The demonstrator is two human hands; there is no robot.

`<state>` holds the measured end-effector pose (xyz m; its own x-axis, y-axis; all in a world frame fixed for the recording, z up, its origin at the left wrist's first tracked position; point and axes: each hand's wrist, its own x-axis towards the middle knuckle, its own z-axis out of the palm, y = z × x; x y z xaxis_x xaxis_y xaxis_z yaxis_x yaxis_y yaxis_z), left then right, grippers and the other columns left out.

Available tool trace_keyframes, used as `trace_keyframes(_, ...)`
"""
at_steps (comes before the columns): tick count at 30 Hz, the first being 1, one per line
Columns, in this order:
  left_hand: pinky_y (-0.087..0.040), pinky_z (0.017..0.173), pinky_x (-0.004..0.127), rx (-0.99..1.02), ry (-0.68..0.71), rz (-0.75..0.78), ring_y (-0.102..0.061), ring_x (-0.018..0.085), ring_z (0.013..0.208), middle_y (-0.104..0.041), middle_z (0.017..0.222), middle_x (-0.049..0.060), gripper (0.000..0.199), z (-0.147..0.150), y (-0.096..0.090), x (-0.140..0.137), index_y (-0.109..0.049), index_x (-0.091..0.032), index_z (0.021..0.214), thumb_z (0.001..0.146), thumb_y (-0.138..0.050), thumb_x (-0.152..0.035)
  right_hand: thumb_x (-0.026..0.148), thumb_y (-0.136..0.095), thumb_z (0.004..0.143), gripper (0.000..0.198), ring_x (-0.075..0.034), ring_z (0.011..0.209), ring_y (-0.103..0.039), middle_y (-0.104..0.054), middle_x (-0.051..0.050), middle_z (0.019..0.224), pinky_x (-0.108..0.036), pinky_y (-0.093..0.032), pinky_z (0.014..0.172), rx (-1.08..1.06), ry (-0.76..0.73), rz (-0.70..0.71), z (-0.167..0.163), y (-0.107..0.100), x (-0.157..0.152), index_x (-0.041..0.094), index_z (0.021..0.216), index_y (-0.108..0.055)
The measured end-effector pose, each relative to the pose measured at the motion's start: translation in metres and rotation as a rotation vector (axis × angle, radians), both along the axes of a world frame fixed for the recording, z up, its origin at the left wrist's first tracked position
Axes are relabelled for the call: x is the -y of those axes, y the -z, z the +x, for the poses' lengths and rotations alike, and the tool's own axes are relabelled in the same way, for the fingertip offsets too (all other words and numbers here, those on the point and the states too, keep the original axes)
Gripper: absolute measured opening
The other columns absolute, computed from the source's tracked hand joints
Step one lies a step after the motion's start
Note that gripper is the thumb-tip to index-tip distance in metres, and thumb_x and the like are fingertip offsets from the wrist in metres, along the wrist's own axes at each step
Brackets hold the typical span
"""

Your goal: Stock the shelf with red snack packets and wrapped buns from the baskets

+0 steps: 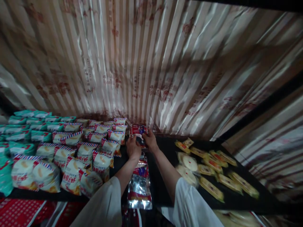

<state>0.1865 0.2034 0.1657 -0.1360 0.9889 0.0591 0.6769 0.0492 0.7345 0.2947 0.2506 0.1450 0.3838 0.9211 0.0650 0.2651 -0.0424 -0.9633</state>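
Note:
Near the back of a black shelf, a red and dark printed packet (pixel 138 128) lies between my two hands. My left hand (pixel 133 147) is closed on its left and lower edge, fingers over the front. On its right edge my right hand (pixel 151 141) grips with the thumb across the face. Closer to me, between my forearms, shiny silver and red foil packets (pixel 139 184) lie in a line running up to the held one. The undersides of both hands are hidden.
Rows of white snack bags with striped tops (pixel 86 151) stand left of my arms, with teal bags (pixel 40 135) beyond. Yellow packs (pixel 210 187) and clear packs with round white items (pixel 190 163) lie on the black shelf (pixel 163 176) at right. Striped sheeting (pixel 151 63) hangs behind.

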Motion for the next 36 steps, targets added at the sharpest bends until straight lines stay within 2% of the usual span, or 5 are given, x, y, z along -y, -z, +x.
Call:
trace_keyframes(5,-0.038,0.102,0.033,-0.080,0.006,-0.094,-0.047,0.024,0.121,-0.053,0.131,0.010,0.045,0.004,0.016,-0.007,-0.055,-0.020,0.127,0.084,-0.047,-0.012,0.019,-0.056,0.078,0.046,-0.021,0.099,-0.064,-0.069,-0.006,0.109,-0.031,-0.046,0.089,0.463,0.017,-0.195,0.000,0.012,-0.008,0.021,0.124,-0.057)
trace_keyframes(10,-0.040,0.098,0.035,-0.126,-0.024,-0.060,-0.044,0.026,0.120,-0.053,0.129,0.010,0.044,0.004,0.023,-0.011,-0.056,-0.021,0.126,0.084,-0.044,-0.013,0.022,-0.053,0.082,0.035,-0.017,0.101,-0.063,-0.070,-0.004,0.107,-0.029,-0.040,0.097,0.636,-0.027,-0.145,-0.003,0.020,-0.012,0.023,0.116,-0.062)
trace_keyframes(17,-0.039,0.099,0.035,-0.184,-0.040,-0.056,-0.044,0.026,0.119,-0.056,0.125,0.009,0.041,0.001,0.024,-0.016,-0.057,-0.020,0.124,0.085,-0.044,-0.018,0.026,-0.051,0.083,0.038,-0.020,0.113,-0.056,-0.066,-0.010,0.115,-0.033,-0.030,0.104,0.768,-0.034,-0.115,-0.009,0.030,-0.020,0.016,0.119,-0.061)
trace_keyframes(28,-0.038,0.099,0.034,-0.193,-0.071,-0.067,-0.046,0.024,0.116,-0.058,0.123,0.008,0.039,0.003,0.023,-0.019,-0.058,-0.021,0.123,0.087,-0.044,-0.022,0.026,-0.050,0.084,0.037,-0.023,0.114,-0.054,-0.066,-0.013,0.113,-0.037,-0.032,0.102,0.825,0.011,-0.011,-0.013,0.046,-0.022,0.014,0.116,-0.062)
trace_keyframes(36,-0.037,0.100,0.038,-0.228,-0.039,0.079,-0.038,0.026,0.124,-0.047,0.137,0.006,0.038,-0.002,0.015,0.019,-0.058,-0.023,0.121,0.087,-0.044,-0.021,0.024,-0.045,0.084,0.033,-0.024,0.121,-0.047,-0.064,-0.015,0.115,-0.040,-0.033,0.103,0.699,0.040,0.170,-0.020,0.033,0.015,0.012,0.108,-0.065)
